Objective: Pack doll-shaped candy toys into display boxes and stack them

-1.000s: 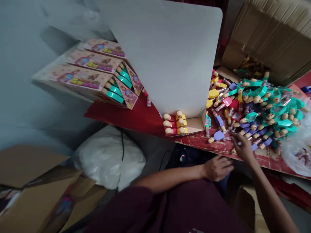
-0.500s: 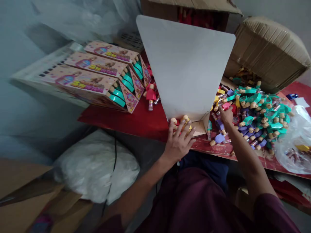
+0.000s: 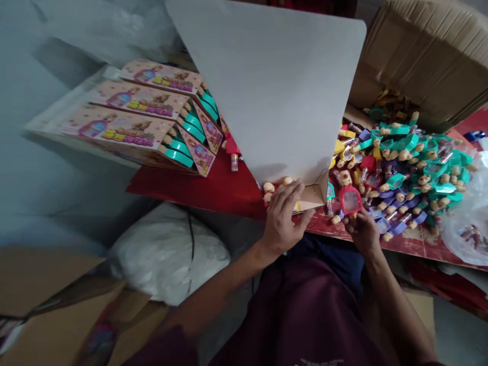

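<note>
Red toy (image 3: 350,201) now in right hand (image 3: 364,231)

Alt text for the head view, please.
The right hand holds a red toy beside an open cardboard box; the left hand partly hides toys inside it. A mixed-colour toy pile lies right; three printed boxes stand left.

Tan-headed plastic toys (image 3: 269,187) are partly hidden by the bare left hand (image 3: 284,218); the clear crinkled plastic bag (image 3: 455,235) is cut off at the view's right edge; lettering on 3 pink cardboard boxes (image 3: 129,104) is blurred.
</note>
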### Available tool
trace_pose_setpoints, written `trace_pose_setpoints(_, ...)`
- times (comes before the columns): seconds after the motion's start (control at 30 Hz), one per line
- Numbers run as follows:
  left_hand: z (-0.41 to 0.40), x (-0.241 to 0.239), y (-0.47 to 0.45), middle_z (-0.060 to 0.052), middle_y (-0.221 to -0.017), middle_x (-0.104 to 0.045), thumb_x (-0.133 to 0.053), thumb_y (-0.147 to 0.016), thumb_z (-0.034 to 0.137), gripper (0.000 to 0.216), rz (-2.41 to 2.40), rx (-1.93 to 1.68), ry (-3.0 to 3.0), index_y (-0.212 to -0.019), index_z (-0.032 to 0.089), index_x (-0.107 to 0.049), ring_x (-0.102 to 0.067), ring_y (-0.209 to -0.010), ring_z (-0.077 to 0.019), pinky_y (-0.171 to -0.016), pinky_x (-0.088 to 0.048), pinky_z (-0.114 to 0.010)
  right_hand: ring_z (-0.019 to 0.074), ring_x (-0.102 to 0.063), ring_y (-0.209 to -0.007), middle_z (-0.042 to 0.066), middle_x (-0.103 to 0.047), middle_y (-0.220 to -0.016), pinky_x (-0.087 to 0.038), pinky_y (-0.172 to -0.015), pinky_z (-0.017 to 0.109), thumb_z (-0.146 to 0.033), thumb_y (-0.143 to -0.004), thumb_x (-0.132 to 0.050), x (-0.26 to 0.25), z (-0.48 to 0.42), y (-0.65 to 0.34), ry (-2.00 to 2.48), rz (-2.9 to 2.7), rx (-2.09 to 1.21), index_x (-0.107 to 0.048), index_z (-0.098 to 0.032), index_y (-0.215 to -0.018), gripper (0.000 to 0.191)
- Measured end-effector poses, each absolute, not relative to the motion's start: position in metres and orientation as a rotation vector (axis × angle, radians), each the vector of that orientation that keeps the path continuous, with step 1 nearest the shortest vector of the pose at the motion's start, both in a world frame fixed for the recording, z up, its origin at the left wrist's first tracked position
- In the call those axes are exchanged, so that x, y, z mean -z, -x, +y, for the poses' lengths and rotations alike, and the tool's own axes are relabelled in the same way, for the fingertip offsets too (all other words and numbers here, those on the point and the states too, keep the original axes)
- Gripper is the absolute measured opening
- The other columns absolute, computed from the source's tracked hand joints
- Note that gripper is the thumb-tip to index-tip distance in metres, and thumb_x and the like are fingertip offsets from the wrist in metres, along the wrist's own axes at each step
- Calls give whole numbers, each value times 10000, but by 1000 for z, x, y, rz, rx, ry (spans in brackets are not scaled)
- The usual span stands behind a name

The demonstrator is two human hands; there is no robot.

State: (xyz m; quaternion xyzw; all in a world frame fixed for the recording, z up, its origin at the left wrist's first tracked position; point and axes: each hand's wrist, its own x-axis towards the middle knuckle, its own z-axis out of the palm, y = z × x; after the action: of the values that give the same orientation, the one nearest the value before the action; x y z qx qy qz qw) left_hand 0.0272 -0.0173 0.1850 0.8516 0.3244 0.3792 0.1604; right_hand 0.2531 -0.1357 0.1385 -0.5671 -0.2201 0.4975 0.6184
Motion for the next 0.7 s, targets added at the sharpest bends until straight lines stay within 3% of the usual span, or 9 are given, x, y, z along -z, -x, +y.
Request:
trace_pose_setpoints(0.1,-7,-197,-42,-164,-1380,-653,-569,-1032,440,647,729,-829,-2172,-1563,154,-334,-696,-1184,-246,-973,-596,-390,131,-468,-477,-13,-589,-619,-328,-439,233,-362,-812,-593,-141,-150,-219,1170,-473,-1330,-642,-221,-861,157)
trace_pose_setpoints(0.17,4,-203,-46,-113,-1213,-713,-606,-1010,414,555,665,-700,-2098,-1474,155,-445,-731,-986,-203,-853,-612,-333,137,-512,-518,-6,-646,-688,-424,-506,257,-375,-855,-604,-140,-144,-205,1210,-590,-1317,-681,-219,-935,192)
trace_pose_setpoints(0.23,15,-211,-46,-60,-1095,-720,-668,-966,366,421,763,-686,-2135,-1324,170,-566,-709,-882,-172,-799,-592,-295,183,-647,-725,26,-728,-876,-540,-695,314,-430,-895,-626,-134,-133,-204,1362,-715,-1119,-701,-229,-1053,267)
trace_pose_setpoints(0.33,32,-225,-43,-28,-1046,-719,-739,-896,302,305,1019,-707,-2295,-1161,199,-627,-691,-878,-171,-809,-562,-279,256,-681,-1065,101,-740,-1186,-535,-957,413,-514,-948,-599,-114,-124,-217,1616,-803,-741,-677,-217,-1212,405)
trace_pose_setpoints(0.53,53,-206,-55,-69,-1019,-729,-718,-889,209,175,973,-336,-2597,-1036,185,-626,-694,-934,-231,-840,-524,-332,264,-715,-945,120,-760,-1096,-568,-863,426,-553,-934,-599,-65,-150,-233,1702,-649,-787,-666,-182,-1201,463)
trace_pose_setpoints(0.7,58,-180,-64,-84,-1009,-709,-667,-917,200,121,900,-106,-2657,-1012,187,-594,-676,-933,-238,-830,-503,-343,270,-716,-949,127,-767,-1089,-561,-877,421,-538,-923,-614,-50,-173,-226,1738,-578,-828,-680,-164,-1178,457)
